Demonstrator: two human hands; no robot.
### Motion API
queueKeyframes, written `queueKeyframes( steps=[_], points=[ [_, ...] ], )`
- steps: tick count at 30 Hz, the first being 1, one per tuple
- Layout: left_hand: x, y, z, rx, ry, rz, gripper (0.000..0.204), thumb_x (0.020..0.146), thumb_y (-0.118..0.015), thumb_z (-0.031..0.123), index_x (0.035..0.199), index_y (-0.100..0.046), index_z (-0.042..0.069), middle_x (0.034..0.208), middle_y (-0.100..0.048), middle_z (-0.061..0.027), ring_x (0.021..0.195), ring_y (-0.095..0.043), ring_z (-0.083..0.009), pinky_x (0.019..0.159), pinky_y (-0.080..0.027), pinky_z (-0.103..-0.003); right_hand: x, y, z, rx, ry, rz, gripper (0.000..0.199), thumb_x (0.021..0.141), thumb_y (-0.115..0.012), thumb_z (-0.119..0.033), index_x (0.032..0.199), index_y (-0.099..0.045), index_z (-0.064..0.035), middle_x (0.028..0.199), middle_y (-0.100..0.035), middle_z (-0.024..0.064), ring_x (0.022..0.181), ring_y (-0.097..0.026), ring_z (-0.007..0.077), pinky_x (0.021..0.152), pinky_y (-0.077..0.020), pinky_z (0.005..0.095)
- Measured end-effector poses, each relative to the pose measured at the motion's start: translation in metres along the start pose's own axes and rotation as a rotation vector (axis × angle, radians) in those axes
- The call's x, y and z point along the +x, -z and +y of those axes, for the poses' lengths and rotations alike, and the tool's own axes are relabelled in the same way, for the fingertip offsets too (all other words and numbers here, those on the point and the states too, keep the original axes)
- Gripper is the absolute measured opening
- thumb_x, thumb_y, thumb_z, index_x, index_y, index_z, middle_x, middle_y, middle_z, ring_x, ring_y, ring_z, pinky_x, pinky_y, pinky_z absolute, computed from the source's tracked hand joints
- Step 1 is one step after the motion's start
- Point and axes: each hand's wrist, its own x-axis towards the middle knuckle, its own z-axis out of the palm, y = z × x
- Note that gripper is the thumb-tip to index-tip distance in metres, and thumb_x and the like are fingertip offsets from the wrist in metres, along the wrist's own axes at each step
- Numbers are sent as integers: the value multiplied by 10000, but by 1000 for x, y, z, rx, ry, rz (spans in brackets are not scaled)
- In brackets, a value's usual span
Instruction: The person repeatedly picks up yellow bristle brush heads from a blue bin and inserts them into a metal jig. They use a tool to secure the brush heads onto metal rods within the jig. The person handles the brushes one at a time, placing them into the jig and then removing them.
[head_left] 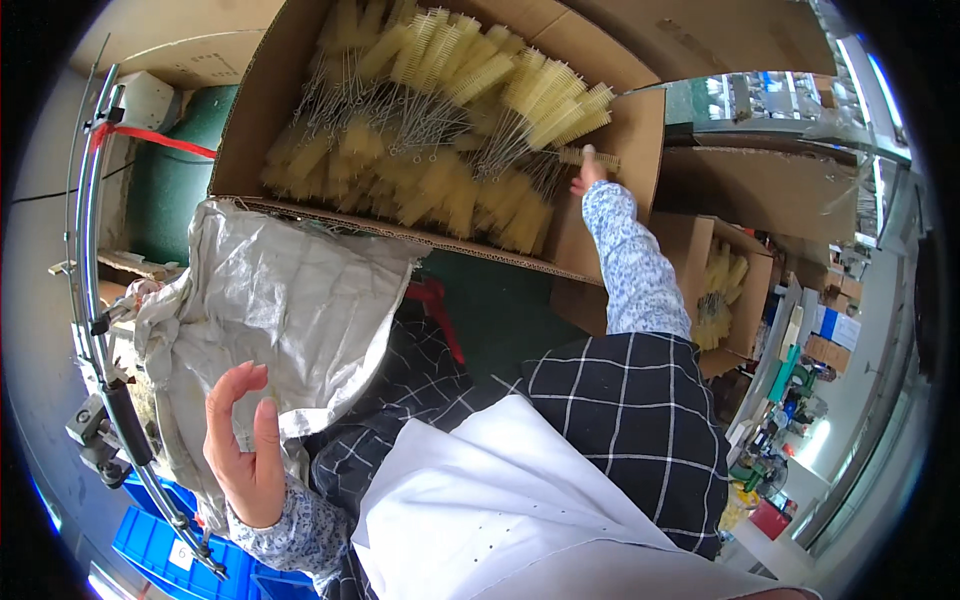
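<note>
A large cardboard box (640, 130) holds many bottle brushes (430, 60) with pale yellow bristles and twisted wire handles ending in loops. At the box's right side, my right hand (592, 172) is closed on a single brush (606, 159), its bristles showing to both sides of the thumb. Part of that grip is hidden. My left hand (246, 445) is raised at the lower left, over a white woven sack (300, 290). Its fingers curve apart from the thumb with nothing between them.
A metal rod stand (95, 270) with a red ribbon (160, 137) rises at the left. Blue plastic bins (160, 545) sit below it. To the right is a smaller carton (755, 300) with more brushes. Cluttered shelves (790, 400) line the far right.
</note>
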Motion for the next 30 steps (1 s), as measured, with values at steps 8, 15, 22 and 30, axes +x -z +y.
queueKeyframes(
  steps=[8,15,22,30],
  points=[
    [8,-12,8,63,-22,-34,267,793,-538,65,1035,-513,-43,948,-593,-138,869,-560,-209,820,-404,-309,69,-51,-52,36,149,142,671,857,-348,-525,1242,-337,24,1193,-442,231,1001,-510,376,796,-451,458],
    [10,-19,20,113,-10,-88,281,791,-507,43,1060,-498,-40,973,-575,-137,896,-544,-206,844,-390,-315,22,-48,-63,689,19,262,679,872,-339,-493,1277,-264,48,1197,-434,250,1062,-470,388,853,-423,461],
    [11,-21,19,133,27,-103,297,796,-495,45,1081,-486,-40,985,-569,-137,909,-537,-205,859,-382,-319,-71,-75,-73,-101,604,427,849,839,-398,-525,1346,23,10,1394,-40,243,1294,-122,346,1062,-96,439],
    [4,-14,18,136,-3,-50,262,784,-531,42,1034,-515,-38,966,-580,-140,889,-553,-217,830,-401,-315,-1,-96,-87,-517,232,353,730,849,-444,-387,1353,-49,-39,1363,-195,201,1252,-218,349,1034,-207,426]
  ],
)
